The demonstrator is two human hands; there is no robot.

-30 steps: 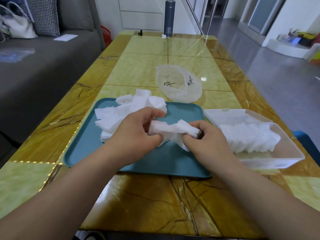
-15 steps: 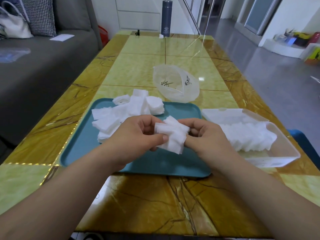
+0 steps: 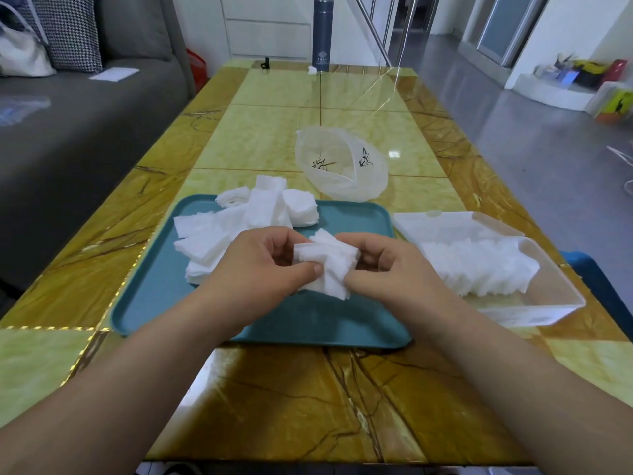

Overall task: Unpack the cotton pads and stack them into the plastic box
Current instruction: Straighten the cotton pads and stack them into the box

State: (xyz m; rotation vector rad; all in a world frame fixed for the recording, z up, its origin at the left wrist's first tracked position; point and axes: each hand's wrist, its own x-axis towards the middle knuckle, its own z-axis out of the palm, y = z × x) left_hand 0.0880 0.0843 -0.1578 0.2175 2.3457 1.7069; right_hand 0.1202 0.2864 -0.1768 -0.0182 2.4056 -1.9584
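where the view begins, a glossy tabletop [image 3: 308, 406] of brown-veined and pale green stone-look panels runs away from the person, with both bare forearms reaching in over its near edge. on it lies a teal tray [image 3: 161, 303], and above the tray's middle the hands meet. the left hand [image 3: 260, 269] and the right hand [image 3: 387, 269] each pinch, thumb against curled fingers, one side of a small bundle of cotton pads [image 3: 329, 265]. the bundle is fanned and uneven, its longer side running roughly top to bottom in the view and its lower corner pointing down at the tray. whether it touches the tray cannot be told. on the tray's far left sits a loose heap of pads [image 3: 219, 234]. just right of the tray stands the clear plastic box [image 3: 555, 296], its long axis slanting from far left to near right, with a row of pads [image 3: 479, 265] packed along it. beyond the tray lies a crumpled clear bag [image 3: 342, 166]. at the far end stands a dark flask [image 3: 322, 32]. a grey sofa [image 3: 85, 125] runs along the left, and grey floor [image 3: 548, 149] lies on the right.
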